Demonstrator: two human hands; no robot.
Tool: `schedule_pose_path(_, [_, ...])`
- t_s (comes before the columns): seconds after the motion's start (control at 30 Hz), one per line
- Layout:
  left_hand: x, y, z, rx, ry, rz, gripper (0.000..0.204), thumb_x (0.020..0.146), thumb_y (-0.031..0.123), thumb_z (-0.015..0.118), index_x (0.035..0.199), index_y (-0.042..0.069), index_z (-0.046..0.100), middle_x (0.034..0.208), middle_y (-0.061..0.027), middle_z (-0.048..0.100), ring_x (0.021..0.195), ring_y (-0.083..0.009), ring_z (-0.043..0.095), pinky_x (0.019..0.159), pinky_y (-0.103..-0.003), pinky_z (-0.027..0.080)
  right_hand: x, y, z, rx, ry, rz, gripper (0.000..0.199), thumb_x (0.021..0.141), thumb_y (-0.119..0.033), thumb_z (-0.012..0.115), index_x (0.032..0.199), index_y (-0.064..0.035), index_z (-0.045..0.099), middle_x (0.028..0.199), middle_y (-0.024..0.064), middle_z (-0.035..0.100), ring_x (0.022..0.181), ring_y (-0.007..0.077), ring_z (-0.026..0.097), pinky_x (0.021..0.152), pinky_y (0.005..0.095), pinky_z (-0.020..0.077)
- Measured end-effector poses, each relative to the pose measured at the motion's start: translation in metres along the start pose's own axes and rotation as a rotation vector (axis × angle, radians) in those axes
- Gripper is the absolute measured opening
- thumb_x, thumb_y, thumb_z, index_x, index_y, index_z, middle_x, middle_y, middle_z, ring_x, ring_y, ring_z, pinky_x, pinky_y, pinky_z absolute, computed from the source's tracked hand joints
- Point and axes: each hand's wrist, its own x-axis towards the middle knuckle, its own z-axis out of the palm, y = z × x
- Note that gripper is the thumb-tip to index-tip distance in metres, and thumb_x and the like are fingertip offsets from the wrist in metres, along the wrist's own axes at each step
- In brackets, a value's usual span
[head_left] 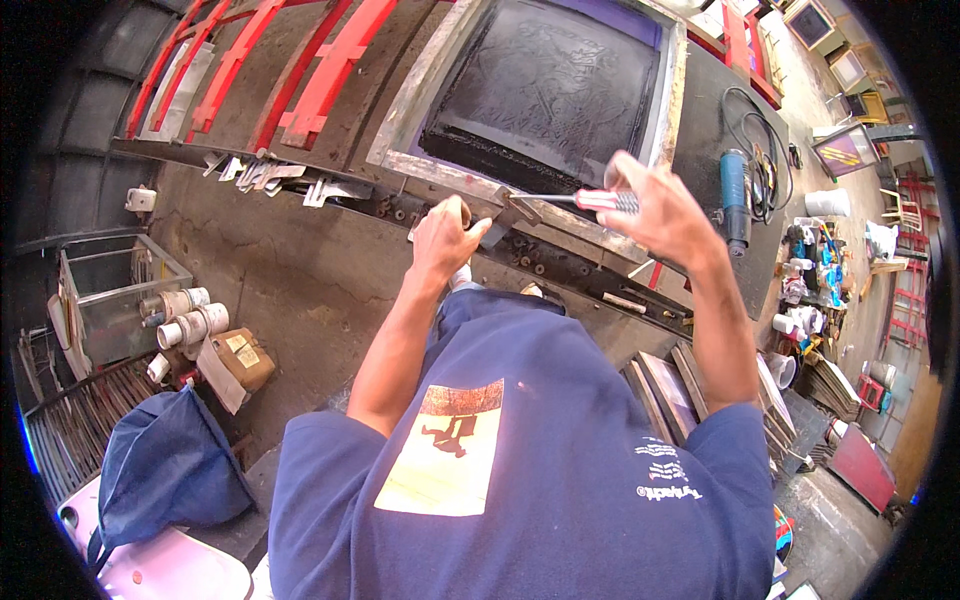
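Observation:
My right hand (655,212) is closed around a screwdriver (604,200) with a red and clear handle. Its thin shaft points left toward a small dark metal bracket (515,208) at the near edge of a screen-printing frame (450,172). Whether the tip touches the bracket is too small to tell. Just left of the bracket, my left hand (445,238) is closed at the table edge, next to a short grey metal piece (492,234). What its fingers grip is hidden. The frame is worn wood, and black ink coats its mesh (550,85).
A blue power tool (736,200) with a coiled black cord lies right of the frame. Red slatted bars (335,75) cross the table at left. Metal pieces (265,175) line its near edge. A cardboard box (240,362) and white containers (195,325) are on the floor at left.

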Motion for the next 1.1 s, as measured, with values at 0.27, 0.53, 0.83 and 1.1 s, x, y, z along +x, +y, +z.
schedule_pose_path(0.27, [-0.01, 0.0, 0.039, -0.112, 0.038, -0.128, 0.045, 0.074, 0.029, 0.078, 0.102, -0.002, 0.061, 0.094, -0.0238, 0.068, 0.09, -0.0394, 0.066, 0.076, -0.045, 0.051, -0.035, 0.042, 0.074, -0.076, -0.011, 0.044, 0.032, 0.087, -0.032, 0.061, 0.115, -0.0148, 0.06, 0.099, 0.0159, 0.067, 0.099, 0.0356, 0.062, 0.087, 0.0448, 0.0485])
schedule_pose_path(0.53, [-0.016, -0.009, 0.055, -0.308, 0.101, -0.109, 0.036, 0.075, 0.019, 0.076, 0.1, -0.002, 0.061, 0.085, -0.0159, 0.069, 0.079, -0.028, 0.068, 0.073, -0.038, 0.052, -0.064, 0.061, 0.089, 0.2, 0.055, -0.013, 0.034, 0.091, -0.026, 0.058, 0.121, -0.01, 0.06, 0.105, 0.0147, 0.067, 0.098, 0.0302, 0.064, 0.085, 0.0397, 0.0492])
schedule_pose_path(0.83, [-0.007, -0.018, 0.057, -0.361, -0.081, -0.009, 0.034, 0.081, 0.026, 0.071, 0.098, -0.003, 0.068, 0.089, -0.0157, 0.071, 0.085, -0.0245, 0.07, 0.078, -0.035, 0.053, -0.096, 0.08, 0.144, 1.377, 0.163, 0.189, 0.032, 0.093, -0.017, 0.058, 0.12, -0.0044, 0.048, 0.085, 0.0032, 0.053, 0.069, 0.0102, 0.054, 0.063, 0.025, 0.0467])
schedule_pose_path(1.1, [-0.001, 0.002, 0.057, -0.921, -0.117, -0.217, 0.023, 0.099, 0.022, 0.051, 0.091, 0.001, 0.054, 0.066, -0.0071, 0.061, 0.055, -0.0138, 0.058, 0.051, -0.027, 0.048, -0.036, 0.049, 0.14, 1.24, 0.293, 0.121, 0.013, 0.097, -0.019, 0.053, 0.09, -0.0078, 0.051, 0.066, -0.0029, 0.047, 0.054, 0.0057, 0.048, 0.048, 0.0208, 0.0387])
